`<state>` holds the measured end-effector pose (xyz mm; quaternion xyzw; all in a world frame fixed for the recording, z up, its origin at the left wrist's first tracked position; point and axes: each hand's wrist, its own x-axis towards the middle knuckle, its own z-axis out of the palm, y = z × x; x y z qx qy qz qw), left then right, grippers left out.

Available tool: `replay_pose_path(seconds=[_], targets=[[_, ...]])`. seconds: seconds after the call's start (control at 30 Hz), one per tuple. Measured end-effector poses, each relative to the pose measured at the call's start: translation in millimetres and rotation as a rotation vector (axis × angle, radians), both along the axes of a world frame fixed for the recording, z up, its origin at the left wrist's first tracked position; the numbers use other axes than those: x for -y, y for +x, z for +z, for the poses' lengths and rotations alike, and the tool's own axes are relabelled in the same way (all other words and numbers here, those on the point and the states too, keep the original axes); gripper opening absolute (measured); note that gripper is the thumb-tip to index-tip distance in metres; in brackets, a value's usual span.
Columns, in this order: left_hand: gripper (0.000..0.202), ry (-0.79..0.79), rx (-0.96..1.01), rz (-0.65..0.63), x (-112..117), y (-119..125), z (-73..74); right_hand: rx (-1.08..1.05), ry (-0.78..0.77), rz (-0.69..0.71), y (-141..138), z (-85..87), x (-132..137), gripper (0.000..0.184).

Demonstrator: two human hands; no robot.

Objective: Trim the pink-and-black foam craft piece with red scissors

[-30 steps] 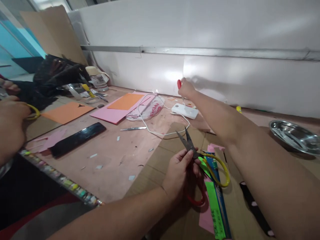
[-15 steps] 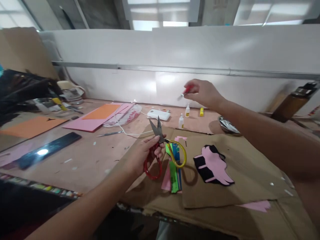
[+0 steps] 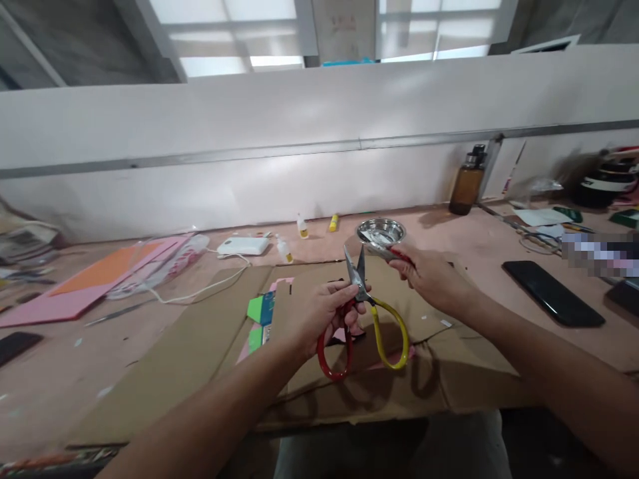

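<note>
My left hand [image 3: 319,313] is closed around the pivot of a pair of scissors [image 3: 372,326] with one red and one yellow handle loop, blades pointing up. Just right of the blades, my right hand [image 3: 432,276] pinches a small red-handled tool [image 3: 394,253] whose metal tip points toward the blades. Both hands hover above a brown cardboard sheet [image 3: 200,352]. Pink and green paper pieces [image 3: 259,316] lie on the cardboard just left of my left hand.
A steel bowl [image 3: 381,231] sits behind the hands. Small glue bottles [image 3: 302,228], a white power bank [image 3: 242,246] with cable and pink and orange sheets [image 3: 100,279] lie at the left. A brown bottle [image 3: 466,183] and a black phone [image 3: 552,293] are at the right.
The view swung right. My right hand came back from the far wall with the red-handled tool to just beside the scissor blades. My left hand kept hold of the scissors.
</note>
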<state>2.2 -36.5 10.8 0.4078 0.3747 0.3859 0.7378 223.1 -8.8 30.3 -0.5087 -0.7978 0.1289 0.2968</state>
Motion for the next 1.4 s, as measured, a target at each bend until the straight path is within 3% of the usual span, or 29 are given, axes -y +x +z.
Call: replay_pose_path(seconds=[0.2,0.4,0.53,0.7,0.9,1.0,1.13,1.4], targets=[[0.016,-0.010,-0.018,-0.032,-5.0,16.0,-7.3,0.036,0.006,-0.024,13.5,-27.4,-14.4,0.020],[0.023,-0.005,-0.106,-0.092,-10.1,6.6,-19.2,0.116,-0.033,-0.002,8.4,-23.7,-7.8,0.024],[0.021,0.011,-0.142,-0.047,-6.8,3.3,-15.4,0.070,-0.096,0.091,5.0,-24.0,-2.4,0.027],[0.020,-0.015,-0.137,-0.072,-2.8,3.7,-11.5,0.042,-0.065,0.016,5.6,-26.9,-5.9,0.028],[0.020,-0.052,-0.086,-0.053,-4.7,3.5,-12.9,0.006,-0.231,0.048,5.2,-27.7,-3.4,0.024],[0.020,-0.049,-0.089,-0.056,-6.3,1.7,-15.0,-0.134,-0.410,0.035,6.5,-30.9,-2.5,0.028],[0.021,-0.037,-0.089,-0.075,-8.5,0.3,-18.6,-0.316,-0.578,0.134,8.7,-34.9,-1.2,0.018],[0.015,-0.092,-0.007,-0.044,-7.0,3.3,-18.8,-0.439,-0.693,0.142,9.4,-35.2,-3.0,0.016]])
